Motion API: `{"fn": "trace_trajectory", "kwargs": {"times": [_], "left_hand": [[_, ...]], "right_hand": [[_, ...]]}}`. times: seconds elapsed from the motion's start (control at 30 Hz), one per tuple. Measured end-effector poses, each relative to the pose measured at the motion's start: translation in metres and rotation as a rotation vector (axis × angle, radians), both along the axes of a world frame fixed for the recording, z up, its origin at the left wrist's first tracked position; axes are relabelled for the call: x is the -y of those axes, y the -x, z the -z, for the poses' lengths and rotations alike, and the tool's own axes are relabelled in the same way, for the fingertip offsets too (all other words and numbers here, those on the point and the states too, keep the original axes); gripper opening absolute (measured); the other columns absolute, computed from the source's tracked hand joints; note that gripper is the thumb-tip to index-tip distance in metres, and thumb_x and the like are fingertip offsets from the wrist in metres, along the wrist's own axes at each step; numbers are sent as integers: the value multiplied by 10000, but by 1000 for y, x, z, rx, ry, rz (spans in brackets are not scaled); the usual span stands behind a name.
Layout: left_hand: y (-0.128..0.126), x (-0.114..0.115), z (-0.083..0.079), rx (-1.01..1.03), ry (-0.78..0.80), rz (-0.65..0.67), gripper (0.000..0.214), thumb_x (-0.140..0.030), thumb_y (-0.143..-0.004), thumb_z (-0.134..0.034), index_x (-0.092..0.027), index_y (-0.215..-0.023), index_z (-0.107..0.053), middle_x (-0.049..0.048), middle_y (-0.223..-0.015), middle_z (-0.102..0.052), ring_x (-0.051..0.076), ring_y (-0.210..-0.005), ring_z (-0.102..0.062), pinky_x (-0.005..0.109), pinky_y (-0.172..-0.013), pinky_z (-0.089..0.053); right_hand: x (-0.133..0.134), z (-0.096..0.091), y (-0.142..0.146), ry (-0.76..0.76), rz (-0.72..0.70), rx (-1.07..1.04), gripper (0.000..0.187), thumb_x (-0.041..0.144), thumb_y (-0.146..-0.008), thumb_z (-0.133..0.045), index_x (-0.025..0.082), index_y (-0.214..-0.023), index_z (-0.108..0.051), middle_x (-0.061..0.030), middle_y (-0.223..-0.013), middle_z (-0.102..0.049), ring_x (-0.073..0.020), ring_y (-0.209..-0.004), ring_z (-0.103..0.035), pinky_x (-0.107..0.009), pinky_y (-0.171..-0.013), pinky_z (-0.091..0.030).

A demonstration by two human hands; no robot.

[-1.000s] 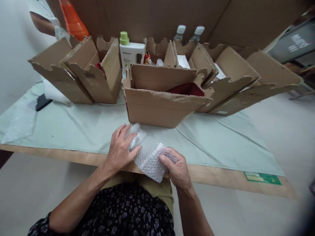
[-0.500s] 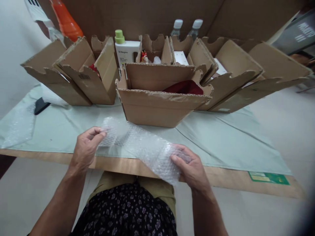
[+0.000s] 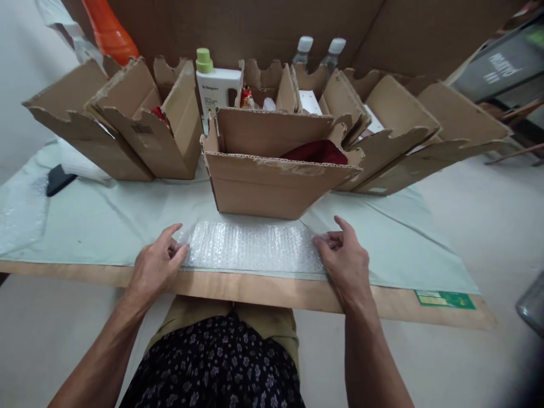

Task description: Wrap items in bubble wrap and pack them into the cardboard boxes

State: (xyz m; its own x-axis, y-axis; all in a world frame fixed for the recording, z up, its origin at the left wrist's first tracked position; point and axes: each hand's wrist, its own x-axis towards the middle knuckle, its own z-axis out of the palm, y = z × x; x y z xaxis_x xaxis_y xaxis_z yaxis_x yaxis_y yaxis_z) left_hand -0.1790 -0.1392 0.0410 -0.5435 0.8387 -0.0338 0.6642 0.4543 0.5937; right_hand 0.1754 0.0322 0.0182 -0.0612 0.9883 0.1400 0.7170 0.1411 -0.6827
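Observation:
A strip of clear bubble wrap (image 3: 255, 246) lies stretched flat along the front of the cloth-covered table, running from hand to hand. Its left end is pinched between the thumb and fingers of my left hand (image 3: 159, 260). At the other end my right hand (image 3: 346, 260) grips the wrap with thumb and curled fingers, the index finger pointing away. Just behind the strip stands an open cardboard box (image 3: 255, 187) with a dark red cloth-like item (image 3: 317, 152) inside it.
More open cardboard boxes (image 3: 170, 136) line the back, with a white bottle with a green cap (image 3: 216, 85) among them. Another bubble wrap piece (image 3: 23, 215) and a black object (image 3: 59, 180) lie at left. A green card (image 3: 444, 299) sits on the right front edge.
The bubble wrap was held up at a slant and twisted; now it lies flat and straight on the table. My right hand has moved slightly up and right, my left a little lower.

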Motion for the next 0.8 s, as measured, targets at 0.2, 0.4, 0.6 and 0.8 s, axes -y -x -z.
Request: {"fn": "trace_trajectory", "kwargs": {"times": [0.2, 0.4, 0.6, 0.8], "left_hand": [[-1, 7, -4, -169, -199, -6, 590, -544, -901, -605, -195, -1377, -610, 101, -1050, -719, 272, -870, -666, 397, -739, -528], [-33, -8, 7, -289, -386, 422, 328, -258, -963, -566, -252, -1272, -676, 117, -1363, -662, 336, -1308, -574, 517, -1087, -473], [-29, -12, 36, -336, -251, 526, 359, -331, -988, -544, -246, -1321, -648, 139, -1466, -612, 369, -1381, -523, 563, -1110, -438], [-25, -10, 42, -262, -277, 531, 374, -340, -982, -559, -278, -1339, -653, 111, -1497, -600, 353, -1415, -506, 552, -1161, -400]], "right_hand": [[25, -7, 9, -347, -74, 147, 368, 383, -940, -580, 197, -1242, -678, -140, -1201, -738, -316, -1087, -662, -549, -1001, -481], [69, -23, 111, -242, -619, 119, 372, 209, -993, -526, 225, -1351, -630, -124, -1469, -612, -312, -1356, -542, -539, -1094, -453], [69, 0, 121, -154, -776, 254, 530, 372, -1012, -579, 162, -1495, -520, -158, -1591, -503, -314, -1500, -417, -515, -1197, -387], [47, 19, -3, -164, -313, 435, 536, 466, -1058, -403, 220, -1525, -492, -133, -1594, -509, -325, -1480, -456, -553, -1152, -401]]}}
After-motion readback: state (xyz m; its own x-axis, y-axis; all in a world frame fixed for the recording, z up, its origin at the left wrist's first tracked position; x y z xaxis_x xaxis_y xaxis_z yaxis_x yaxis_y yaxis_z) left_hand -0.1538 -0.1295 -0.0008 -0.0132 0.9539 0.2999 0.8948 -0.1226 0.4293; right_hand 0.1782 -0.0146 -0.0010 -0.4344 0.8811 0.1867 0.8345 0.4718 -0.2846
